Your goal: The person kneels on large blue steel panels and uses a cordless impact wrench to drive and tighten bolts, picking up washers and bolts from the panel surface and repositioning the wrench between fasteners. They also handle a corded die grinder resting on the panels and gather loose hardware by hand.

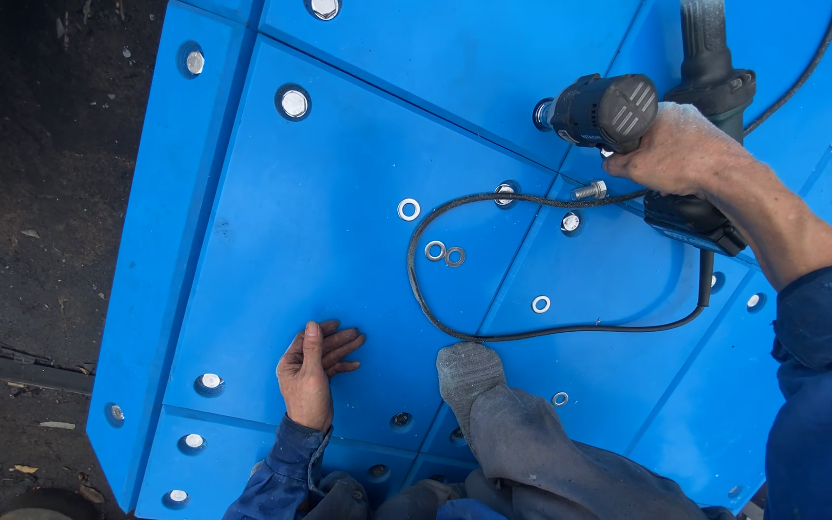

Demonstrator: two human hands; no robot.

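My right hand (pixel 678 149) grips a black corded power tool (pixel 601 111) at the upper right, its nose set against a recessed bolt hole in the big blue panel (pixel 320 241). A second dark tool body (pixel 710 77) stands just behind that hand. My left hand (pixel 315 371) rests flat on the panel near the lower middle, fingers together, holding nothing. The tool's black cable (pixel 435 299) loops across the panel between both hands. Three loose washers (pixel 432 246) lie close to the loop, and a loose bolt (pixel 590 190) lies below the tool.
Several bolt heads sit in round recesses along the panel's edges and seams. My knee in a grey trouser leg (pixel 493 404) presses on the panel at the bottom. Dark dirt ground (pixel 31 193) lies to the left beyond the panel's edge.
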